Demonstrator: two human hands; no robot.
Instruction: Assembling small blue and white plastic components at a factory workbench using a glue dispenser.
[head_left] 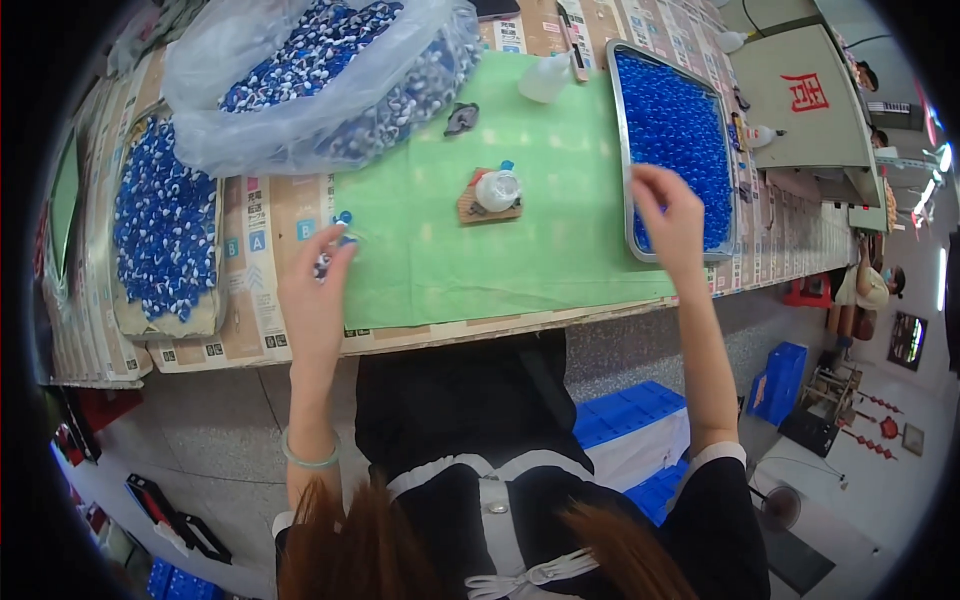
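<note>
Left hand (pixel 315 275): thumb and fingertips pinch a small blue piece (pixel 344 217) over the mat's left edge; blue-and-white pieces (pixel 321 266) sit in the curled fingers, probably as a ready supply.
Right hand (pixel 668 215): thumb and forefinger close together over the metal tray (pixel 621 130); cannot tell whether they pinch anything.
Blue beads (pixel 675 120): in that tray at right, seemingly rimmed against spilling.
White pot (pixel 498 190): mid-mat on 1 cardboard scrap (pixel 487 214), probably for reach by 2 hands.
Green mat (pixel 560 245): between the hands, perhaps making small pieces easier to see.
</note>
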